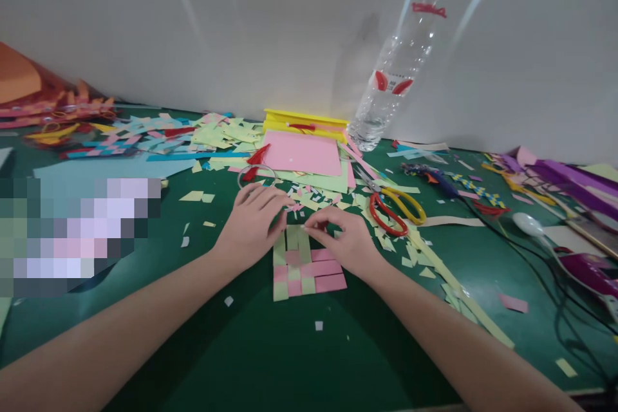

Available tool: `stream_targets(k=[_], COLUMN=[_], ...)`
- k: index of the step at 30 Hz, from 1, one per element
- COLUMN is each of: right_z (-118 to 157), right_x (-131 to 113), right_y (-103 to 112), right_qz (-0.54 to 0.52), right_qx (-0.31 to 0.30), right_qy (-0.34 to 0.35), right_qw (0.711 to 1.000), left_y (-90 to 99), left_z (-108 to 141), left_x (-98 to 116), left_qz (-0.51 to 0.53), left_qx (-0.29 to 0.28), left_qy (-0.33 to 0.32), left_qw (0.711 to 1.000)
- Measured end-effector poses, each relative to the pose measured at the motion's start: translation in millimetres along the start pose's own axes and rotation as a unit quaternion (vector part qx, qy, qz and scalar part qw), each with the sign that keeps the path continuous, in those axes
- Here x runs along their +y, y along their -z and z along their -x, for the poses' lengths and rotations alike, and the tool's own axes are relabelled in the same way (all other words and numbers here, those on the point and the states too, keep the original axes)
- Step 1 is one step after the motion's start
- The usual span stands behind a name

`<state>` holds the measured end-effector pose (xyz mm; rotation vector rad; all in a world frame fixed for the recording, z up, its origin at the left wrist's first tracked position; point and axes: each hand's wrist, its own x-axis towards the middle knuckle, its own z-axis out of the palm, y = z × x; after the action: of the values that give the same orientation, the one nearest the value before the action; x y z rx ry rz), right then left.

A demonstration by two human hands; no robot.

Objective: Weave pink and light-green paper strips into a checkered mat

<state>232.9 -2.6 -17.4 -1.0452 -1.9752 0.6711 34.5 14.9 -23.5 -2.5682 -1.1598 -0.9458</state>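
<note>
A small woven piece of pink and pale green paper strips (294, 270) lies flat on the green table (270, 360). My left hand (253, 222) is at its upper left, thumb and fingers bent close together near the end of a green strip; whatever lies between them is too small to name. At the upper right, my right hand (342, 238) pinches the top end of a green strip between thumb and forefinger. Several pink strips extend to the right side of the weave, below the right hand.
Red- and yellow-handled scissors (389, 222) lie right of the hands. Behind are pink paper sheets (302, 153), a yellow folded piece (277, 121) and a leaning plastic bottle (386, 87). Paper scraps (229, 135), a glue gun (584, 270) and its cable surround the work.
</note>
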Motion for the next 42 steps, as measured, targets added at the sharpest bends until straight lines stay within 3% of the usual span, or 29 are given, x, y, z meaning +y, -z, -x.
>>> stream_targets(k=[4,10,15,26,42], right_z=[9.1,5.0,-0.1,-2.4,-1.5], right_x=[3.4,11.1,14.2,16.4,13.9], right_y=[7.6,24.5,42.0,56.9,45.5], right_qz=[0.012,0.036,0.069,0.093,0.138], right_qx=[-0.055,-0.12,-0.184,-0.235,-0.264], right_qy=[-0.046,0.019,-0.001,-0.014,0.005], right_qw=[0.997,0.992,0.981,0.968,0.955], left_y=[6.6,9.5,7.7,6.7,3.3], left_z=[11.1,12.9,12.6,9.8,10.6], left_x=[12.1,14.6,15.7,19.4,17.8], left_qz=[0.064,0.17,0.177,0.177,0.178], left_qx=[-0.047,-0.147,-0.186,-0.209,-0.215], left_qy=[-0.004,-0.072,-0.065,-0.056,-0.066], left_qw=[0.997,0.972,0.964,0.96,0.958])
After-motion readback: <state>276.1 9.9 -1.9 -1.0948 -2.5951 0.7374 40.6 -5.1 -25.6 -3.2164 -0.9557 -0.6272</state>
